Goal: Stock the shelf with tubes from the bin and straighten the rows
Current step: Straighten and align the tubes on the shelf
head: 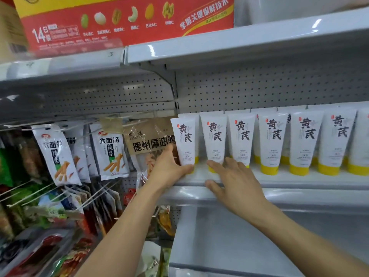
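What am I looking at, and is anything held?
No machine: a person's two bare hands, filmed by one wide-angle camera worn on the head, looking forward and down. White tubes with yellow caps stand cap-down in a row on a grey shelf. The left hand grips the base of the leftmost tube; the right hand lies open, fingertips against the cap of the second tube, thumb on the shelf edge. To the left, snack packets hang on pegs; a red carton sits above. No bin is in view.

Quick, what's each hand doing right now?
Left hand: holds the leftmost tube by its base.
Right hand: open, straight fingers at the second tube base.
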`<state>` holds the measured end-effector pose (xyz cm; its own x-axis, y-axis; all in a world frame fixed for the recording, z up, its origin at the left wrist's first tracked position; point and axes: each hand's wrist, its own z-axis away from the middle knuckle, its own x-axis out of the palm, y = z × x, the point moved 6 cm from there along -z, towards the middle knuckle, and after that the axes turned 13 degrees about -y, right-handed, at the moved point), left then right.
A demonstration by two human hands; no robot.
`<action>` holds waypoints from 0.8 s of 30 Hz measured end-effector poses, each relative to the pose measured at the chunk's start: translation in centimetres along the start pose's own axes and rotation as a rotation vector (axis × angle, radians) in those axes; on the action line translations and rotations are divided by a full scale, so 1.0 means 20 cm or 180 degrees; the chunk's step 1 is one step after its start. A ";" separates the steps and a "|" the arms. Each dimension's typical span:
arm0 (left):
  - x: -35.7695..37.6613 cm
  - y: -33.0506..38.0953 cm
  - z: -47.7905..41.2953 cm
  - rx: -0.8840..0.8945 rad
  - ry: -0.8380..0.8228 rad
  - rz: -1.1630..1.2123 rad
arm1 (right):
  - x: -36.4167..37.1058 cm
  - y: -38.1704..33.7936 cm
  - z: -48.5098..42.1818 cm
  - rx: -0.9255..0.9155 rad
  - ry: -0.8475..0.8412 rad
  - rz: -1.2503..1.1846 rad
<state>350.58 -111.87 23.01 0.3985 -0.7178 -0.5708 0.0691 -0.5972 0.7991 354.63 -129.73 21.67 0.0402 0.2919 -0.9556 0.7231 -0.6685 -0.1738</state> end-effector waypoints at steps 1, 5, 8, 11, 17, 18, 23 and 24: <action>0.00 -0.01 0.00 0.0004 -0.0004 0.0030 | 0.01 -0.01 0.00 0.0065 -0.0012 0.0050; 0.01 -0.01 -0.01 0.0074 -0.0065 0.0097 | 0.03 -0.02 -0.01 0.0231 -0.0128 0.0184; 0.01 0.00 -0.01 0.0113 -0.0095 0.0078 | 0.03 -0.02 -0.02 0.0307 -0.0115 0.0178; 0.01 0.00 -0.01 0.0132 -0.0171 0.0054 | 0.02 -0.02 -0.02 0.0358 -0.0136 -0.0007; 0.01 0.01 -0.02 0.0144 -0.0260 0.0034 | 0.01 -0.03 -0.02 0.0342 -0.0183 -0.0125; 0.01 0.02 -0.02 0.0151 -0.0263 0.0026 | 0.00 -0.03 -0.02 0.0336 -0.0195 -0.0131; 0.02 0.02 -0.02 0.0143 -0.0287 -0.0009 | 0.01 -0.02 -0.04 0.0281 -0.0294 -0.0181; 0.02 0.02 -0.02 0.0134 -0.0278 -0.0011 | 0.01 -0.02 -0.04 0.0279 -0.0297 -0.0182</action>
<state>351.06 -112.27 23.27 0.3170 -0.7432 -0.5892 0.0312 -0.6128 0.7896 354.88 -128.86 21.68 -0.0665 0.2691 -0.9608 0.6592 -0.7110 -0.2448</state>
